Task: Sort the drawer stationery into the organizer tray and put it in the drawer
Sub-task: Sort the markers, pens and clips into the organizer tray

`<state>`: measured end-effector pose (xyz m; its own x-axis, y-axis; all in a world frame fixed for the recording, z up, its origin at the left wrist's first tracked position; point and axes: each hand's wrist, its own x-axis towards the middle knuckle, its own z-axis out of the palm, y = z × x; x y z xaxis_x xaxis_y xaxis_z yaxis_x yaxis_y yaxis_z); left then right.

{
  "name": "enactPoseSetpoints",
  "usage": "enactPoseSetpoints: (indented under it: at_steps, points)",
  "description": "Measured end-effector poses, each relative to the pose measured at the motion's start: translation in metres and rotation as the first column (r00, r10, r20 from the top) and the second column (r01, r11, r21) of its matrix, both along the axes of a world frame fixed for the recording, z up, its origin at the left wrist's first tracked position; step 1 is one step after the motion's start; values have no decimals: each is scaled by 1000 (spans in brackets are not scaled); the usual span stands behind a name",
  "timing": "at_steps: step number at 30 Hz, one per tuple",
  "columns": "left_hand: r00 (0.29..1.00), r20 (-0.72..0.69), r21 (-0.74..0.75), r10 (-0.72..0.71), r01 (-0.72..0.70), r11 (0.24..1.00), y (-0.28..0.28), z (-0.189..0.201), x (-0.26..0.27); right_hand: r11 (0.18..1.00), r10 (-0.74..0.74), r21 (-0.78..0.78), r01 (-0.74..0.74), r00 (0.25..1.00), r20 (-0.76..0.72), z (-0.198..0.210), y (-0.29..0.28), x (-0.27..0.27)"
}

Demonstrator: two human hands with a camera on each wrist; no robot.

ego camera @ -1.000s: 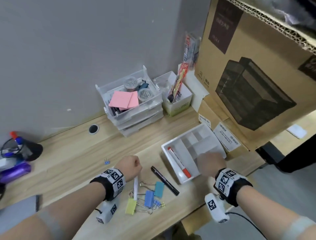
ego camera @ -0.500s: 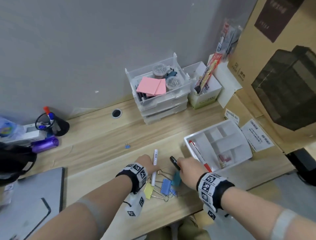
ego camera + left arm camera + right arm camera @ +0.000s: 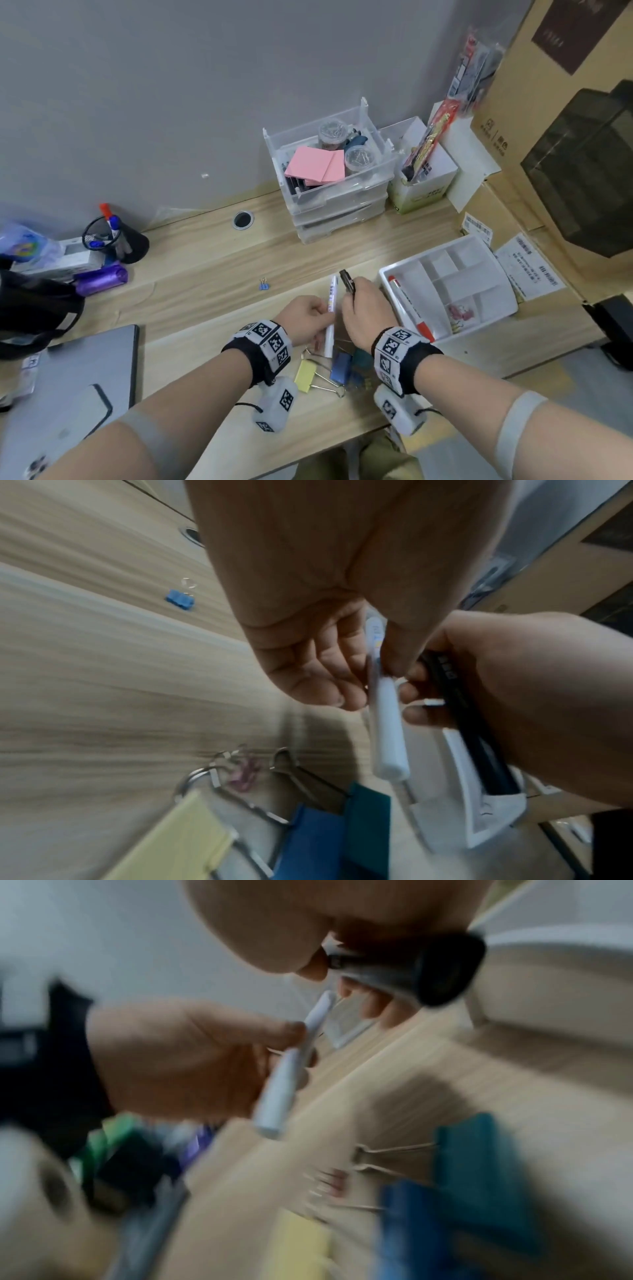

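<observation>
Two hands busy: your left hand (image 3: 306,321) pinches white pen (image 3: 330,317), right hand (image 3: 365,314) grips black marker (image 3: 347,281), beside organizer tray (image 3: 500,310).

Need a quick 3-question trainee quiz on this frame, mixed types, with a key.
1. True or false: the organizer tray already holds the red-capped marker.
2. Which hand holds the black pen? A) left hand B) right hand
3. Fill in: the left hand pinches the ___ pen.

Key: 1 true; 2 B; 3 white.
</observation>
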<state>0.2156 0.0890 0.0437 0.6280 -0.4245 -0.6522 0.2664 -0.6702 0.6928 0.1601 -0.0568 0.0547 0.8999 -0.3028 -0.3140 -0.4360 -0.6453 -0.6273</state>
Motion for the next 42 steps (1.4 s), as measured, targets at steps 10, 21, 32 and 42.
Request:
enactPoseSetpoints:
  at_steps: [10, 21, 32, 42]
  points:
    - [975, -75, -84, -209, 203, 976, -39, 30, 7, 844, -419, 375, 383, 908, 16, 20, -65, -14]
    - [967, -42, 422, -251, 245, 873, 58, -8, 4, 962, -238, 97, 256, 956, -169, -24, -94, -35]
    - [900, 196, 350, -390, 307, 885, 51, -31, -16, 853, 522, -7, -522, 853, -10, 1, -21, -48]
    - [875, 194, 492, -443, 304, 816, 37, -43, -9, 902, 375, -141, -408, 902, -214, -36, -15, -52]
